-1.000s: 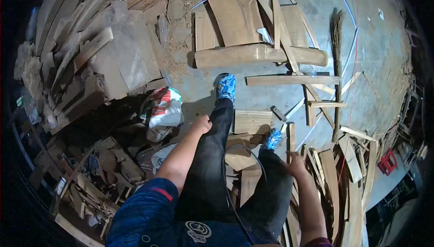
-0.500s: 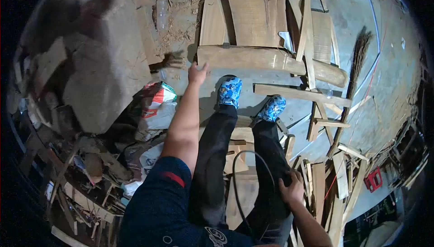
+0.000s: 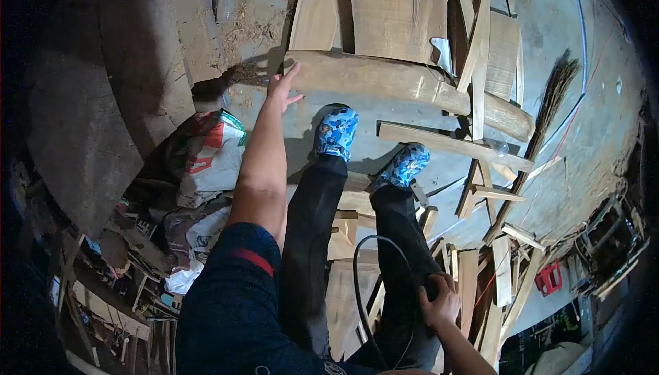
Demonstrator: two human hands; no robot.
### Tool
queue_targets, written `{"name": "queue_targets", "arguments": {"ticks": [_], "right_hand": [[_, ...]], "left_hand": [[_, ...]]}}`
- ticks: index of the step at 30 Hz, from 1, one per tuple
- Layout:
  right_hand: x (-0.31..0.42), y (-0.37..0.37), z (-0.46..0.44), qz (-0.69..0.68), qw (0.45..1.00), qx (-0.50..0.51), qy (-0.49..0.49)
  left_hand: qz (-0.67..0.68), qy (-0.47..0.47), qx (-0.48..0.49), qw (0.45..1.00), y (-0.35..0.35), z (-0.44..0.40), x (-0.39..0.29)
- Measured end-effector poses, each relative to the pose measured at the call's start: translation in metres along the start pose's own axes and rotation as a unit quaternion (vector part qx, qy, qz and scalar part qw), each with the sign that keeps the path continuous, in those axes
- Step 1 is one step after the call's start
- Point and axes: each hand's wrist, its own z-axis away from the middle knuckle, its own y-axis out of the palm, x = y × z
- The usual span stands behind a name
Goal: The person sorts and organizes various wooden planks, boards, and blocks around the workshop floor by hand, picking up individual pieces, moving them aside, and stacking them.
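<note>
My left hand (image 3: 281,91) reaches forward with its fingers spread. It is at the left end of a long, slightly curved wooden slab (image 3: 371,76); whether the fingertips touch the wood I cannot tell. Behind that slab lie a wide board (image 3: 398,11) and a narrower board (image 3: 316,15). Resting on my trouser leg near the knee is my right hand (image 3: 441,301), thumb apart from the fingers, nothing visible in it. A thin dark cable (image 3: 357,286) loops beside it. My blue patterned shoes (image 3: 336,131) stand just in front of the slab.
White, red and green sacks (image 3: 209,159) lie to the left, below large slabs (image 3: 75,128). A twig broom (image 3: 556,94) lies at right. Loose wood offcuts (image 3: 504,272) pile up at lower right near a red plastic object (image 3: 549,279). A plank (image 3: 446,142) lies ahead of my feet.
My view has shifted a little. My left hand has moved forward and its fingers are more spread at the slab's end. The right hand stays on my leg.
</note>
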Motion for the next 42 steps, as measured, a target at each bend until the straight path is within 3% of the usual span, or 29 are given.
{"name": "queue_targets", "arguments": {"ticks": [2, 6, 8, 9, 11, 13, 14, 16, 17, 18, 19, 21, 23, 24, 26, 29, 30, 31, 32, 34, 35, 37, 39, 41, 42], "right_hand": [[-0.01, 0.008, -0.003, -0.003, 1.0, -0.007, -0.009], [-0.012, 0.011, 0.002, -0.012, 1.0, -0.002, -0.008], [-0.007, 0.009, 0.005, -0.029, 1.0, 0.002, -0.004], [-0.005, 0.01, 0.006, -0.019, 1.0, -0.001, -0.011], [-0.009, 0.017, 0.011, -0.009, 1.0, -0.002, -0.011], [-0.023, 0.033, 0.011, 0.003, 1.0, -0.007, -0.025], [-0.029, 0.042, 0.012, 0.001, 0.998, -0.045, -0.045], [-0.019, 0.029, 0.02, -0.022, 0.999, -0.014, -0.045], [-0.03, 0.043, 0.016, -0.056, 0.998, 0.029, 0.008], [-0.036, 0.051, 0.02, -0.103, 0.992, -0.059, -0.049], [-0.051, 0.066, 0.016, -0.122, 0.991, -0.032, -0.055], [-0.039, 0.032, 0.036, -0.15, 0.988, -0.011, -0.044], [-0.042, 0.013, 0.059, -0.194, 0.979, -0.033, -0.049], [-0.036, -0.009, 0.076, -0.204, 0.978, -0.028, -0.031], [-0.045, -0.033, 0.097, -0.272, 0.959, -0.055, -0.055], [-0.08, -0.055, 0.129, -0.306, 0.942, -0.121, -0.069], [-0.093, -0.054, 0.135, -0.328, 0.927, -0.166, -0.076], [-0.101, -0.054, 0.146, -0.364, 0.91, -0.189, -0.053], [-0.104, -0.065, 0.167, -0.371, 0.904, -0.207, -0.036], [-0.109, -0.079, 0.221, -0.422, 0.878, -0.225, 0.018], [-0.121, -0.072, 0.24, -0.466, 0.848, -0.252, 0.013], [-0.14, -0.039, 0.278, -0.44, 0.834, -0.328, 0.058], [-0.132, -0.006, 0.338, -0.539, 0.76, -0.343, 0.121], [-0.11, 0.044, 0.387, -0.615, 0.679, -0.366, 0.163], [-0.138, 0.065, 0.382, -0.665, 0.652, -0.309, 0.193]], "left_hand": [[-0.021, 0.008, -0.035, 0.999, -0.001, -0.005, 0.008], [-0.027, -0.067, 0.082, 0.994, -0.025, -0.031, 0.027], [-0.077, -0.107, 0.102, 0.986, -0.037, -0.003, 0.028], [-0.097, -0.126, 0.044, 0.986, -0.041, 0.012, 0.031], [-0.053, -0.023, 0.207, 0.977, -0.057, 0.072, 0.031], [-0.103, 0.067, 0.207, 0.971, -0.071, 0.118, 0.042], [-0.048, 0.151, 0.251, 0.955, -0.068, 0.151, 0.05], [-0.068, 0.182, 0.222, 0.956, -0.07, 0.229, 0.052], [-0.173, 0.21, 0.2, 0.941, -0.069, 0.282, 0.036], [-0.187, 0.226, 0.196, 0.936, -0.072, 0.323, 0.032], [-0.134, 0.261, 0.224, 0.929, -0.07, 0.366, 0.027], [-0.207, 0.293, 0.177, 0.916, -0.079, 0.452, 0.007], [-0.33, 0.395, 0.157, 0.843, -0.091, 0.529, -0.034], [-0.318, 0.405, 0.168, 0.84, -0.105, 0.543, -0.042], [-0.405, 0.508, 0.144, 0.746, -0.118, 0.595, -0.082], [-0.419, 0.516, 0.147, 0.733, -0.111, 0.68, -0.134], [-0.447, 0.543, 0.139, 0.697, -0.104, 0.706, -0.15], [-0.492, 0.59, 0.108, 0.631, -0.096, 0.727, -0.165], [-0.53, 0.665, 0.101, 0.517, -0.088, 0.746, -0.179], [-0.545, 0.633, 0.165, 0.525, -0.091, 0.749, -0.189], [-0.557, 0.676, 0.177, 0.45, -0.08, 0.764, -0.19], [-0.553, 0.683, 0.24, 0.412, -0.08, 0.772, -0.187], [-0.549, 0.698, 0.276, 0.368, -0.093, 0.758, -0.196], [-0.583, 0.672, 0.286, 0.357, -0.107, 0.762, -0.208], [-0.606, 0.67, 0.288, 0.317, -0.076, 0.76, -0.196]]}}
